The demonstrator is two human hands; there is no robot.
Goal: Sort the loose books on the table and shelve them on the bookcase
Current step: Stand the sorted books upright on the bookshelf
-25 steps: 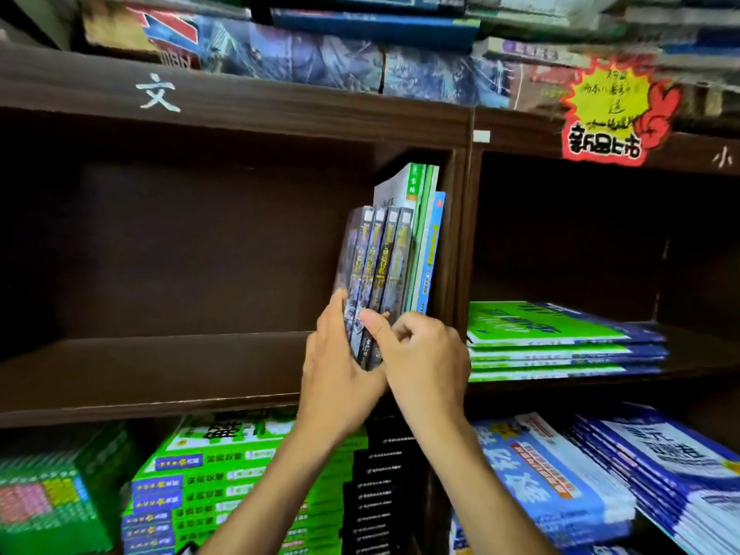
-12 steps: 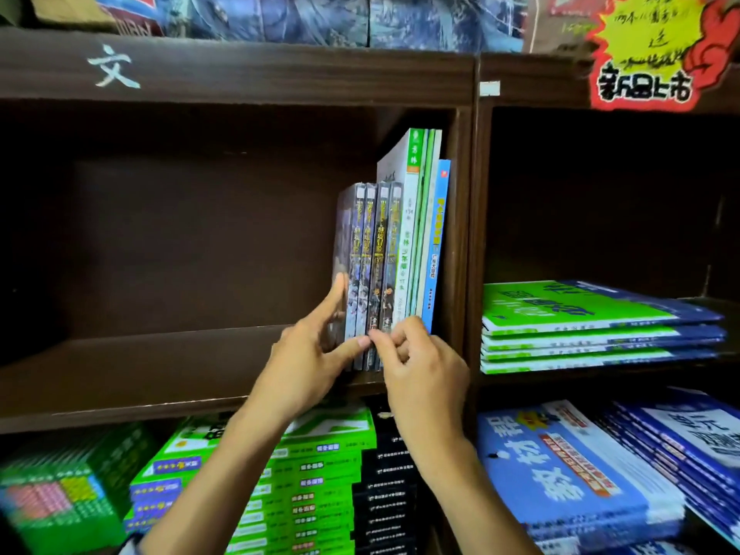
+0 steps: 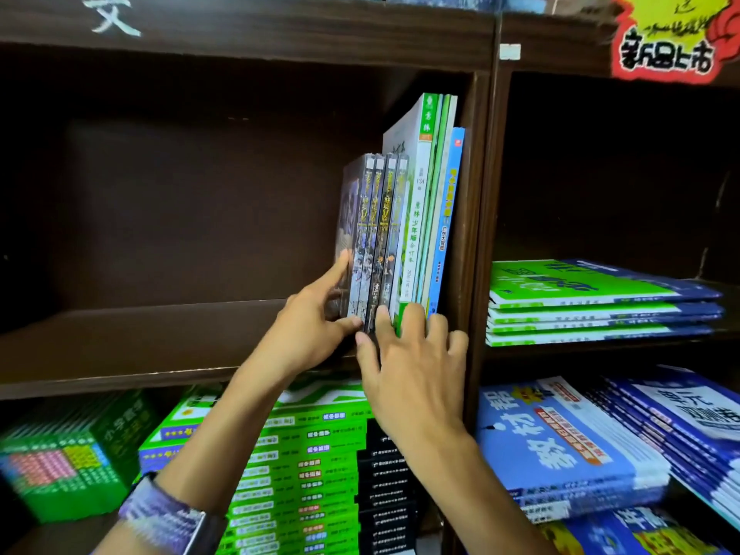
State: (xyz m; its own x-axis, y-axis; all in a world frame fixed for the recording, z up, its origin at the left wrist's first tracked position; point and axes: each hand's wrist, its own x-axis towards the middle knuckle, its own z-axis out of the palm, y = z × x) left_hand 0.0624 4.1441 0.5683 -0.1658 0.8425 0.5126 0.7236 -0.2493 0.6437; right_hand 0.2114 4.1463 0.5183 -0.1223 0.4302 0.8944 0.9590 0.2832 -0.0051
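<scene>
Several dark-spined books (image 3: 378, 234) stand upright at the right end of the brown shelf (image 3: 140, 346), beside taller green-and-white books (image 3: 424, 194) and a thin blue book (image 3: 448, 218) against the bookcase divider (image 3: 478, 218). My left hand (image 3: 312, 326) lays its forefinger flat on the left cover of the dark books, with the thumb across the foot of their spines. My right hand (image 3: 412, 378) presses its fingertips against the lower spines of the green-and-white and blue books. Neither hand carries a book.
The shelf to the left of the standing books is bare. Flat green-and-blue workbooks (image 3: 592, 302) lie in the right compartment. Below are stacks of green books (image 3: 304, 454), black books (image 3: 384, 474) and blue books (image 3: 560, 446). A red-and-yellow sign (image 3: 668, 38) hangs at top right.
The view has moved closer and slightly down. My left forefinger has stretched up the dark books' cover, and my right hand has shifted right from the dark spines to the green-and-white and blue ones.
</scene>
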